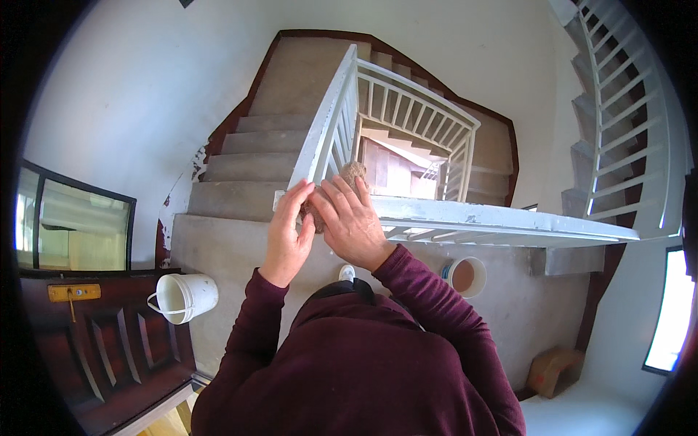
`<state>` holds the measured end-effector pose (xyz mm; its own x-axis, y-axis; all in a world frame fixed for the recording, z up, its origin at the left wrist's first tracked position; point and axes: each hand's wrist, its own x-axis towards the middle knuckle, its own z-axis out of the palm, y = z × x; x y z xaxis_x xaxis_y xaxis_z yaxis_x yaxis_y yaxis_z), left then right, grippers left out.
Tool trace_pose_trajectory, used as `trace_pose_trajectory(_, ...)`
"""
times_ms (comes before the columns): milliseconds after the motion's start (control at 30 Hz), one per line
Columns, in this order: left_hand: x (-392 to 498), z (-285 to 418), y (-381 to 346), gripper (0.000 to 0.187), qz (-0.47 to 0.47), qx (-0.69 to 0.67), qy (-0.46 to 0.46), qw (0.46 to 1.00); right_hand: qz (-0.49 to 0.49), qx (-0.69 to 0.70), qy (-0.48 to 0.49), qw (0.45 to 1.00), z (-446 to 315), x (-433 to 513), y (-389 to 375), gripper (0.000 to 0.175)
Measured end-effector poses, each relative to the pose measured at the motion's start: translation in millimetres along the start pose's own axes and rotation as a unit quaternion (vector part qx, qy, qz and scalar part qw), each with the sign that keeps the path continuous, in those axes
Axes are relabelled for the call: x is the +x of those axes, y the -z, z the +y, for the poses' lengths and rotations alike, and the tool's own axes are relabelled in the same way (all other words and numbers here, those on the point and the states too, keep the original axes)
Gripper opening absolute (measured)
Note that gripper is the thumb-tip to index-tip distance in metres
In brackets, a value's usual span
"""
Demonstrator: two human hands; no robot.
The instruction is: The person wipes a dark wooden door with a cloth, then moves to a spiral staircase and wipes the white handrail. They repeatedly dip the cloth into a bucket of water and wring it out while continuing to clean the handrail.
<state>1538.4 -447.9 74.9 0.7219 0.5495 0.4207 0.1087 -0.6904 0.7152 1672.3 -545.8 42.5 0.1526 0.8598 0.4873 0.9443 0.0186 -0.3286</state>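
At the corner of the white metal stair railing (469, 214), a brown cloth (355, 171) is wrapped over the handrail. My right hand (354, 226) lies across the top of it, fingers bent around the cloth and the rail. On the other side, my left hand (286, 237) cups the same corner, with thumb and fingers against the cloth. Much of the cloth and of the rail's corner is hidden beneath both hands. Patches of worn or chipped paint show along the handrail.
A white bucket (203, 297) with a handle is at left by a dark wood door (109, 338). At right stands another bucket (479, 272) with brownish contents. Concrete steps (251, 166) descend ahead at left, beside the open stairwell. A cardboard box (545, 370) sits at lower right.
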Motion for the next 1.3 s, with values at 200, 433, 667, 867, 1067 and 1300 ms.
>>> trace_pose_trajectory(200, 20.9, -2.9, -31.0, 0.068, -0.095, 0.036, -0.069, 0.992, -0.022, -0.075, -0.036, 0.996, 20.5, 2.9, 4.7, 0.052)
trace_pose_trajectory(433, 48.1, 61.7, -155.0, 0.087, -0.162, 0.101, -0.183, 0.964, -0.019, -0.132, -0.089, 0.987, 105.7, -81.5, 89.5, 0.060)
trace_pose_trajectory(667, 80.4, 184.0, -343.8, 0.100, -0.176, 0.104, -0.314, 0.927, -0.099, -0.263, -0.214, 0.936, 212.8, -207.6, 235.0, 0.081)
trace_pose_trajectory(867, 102.6, 288.6, -492.9, 0.085, -0.144, 0.110, -0.338, 0.924, -0.014, -0.257, -0.275, 0.926, 311.4, -299.3, 321.5, 0.064)
trace_pose_trajectory(1067, 105.8, 300.1, -502.3, 0.098, -0.207, 0.084, -0.324, 0.919, 0.056, -0.189, -0.263, 0.944, 337.8, -319.0, 321.1, 0.063)
trace_pose_trajectory(1300, 138.5, 299.6, -486.1, 0.090, -0.314, -0.057, -0.213, 0.923, 0.196, 0.009, -0.255, 0.947, 352.1, -317.6, 348.2, 0.070)
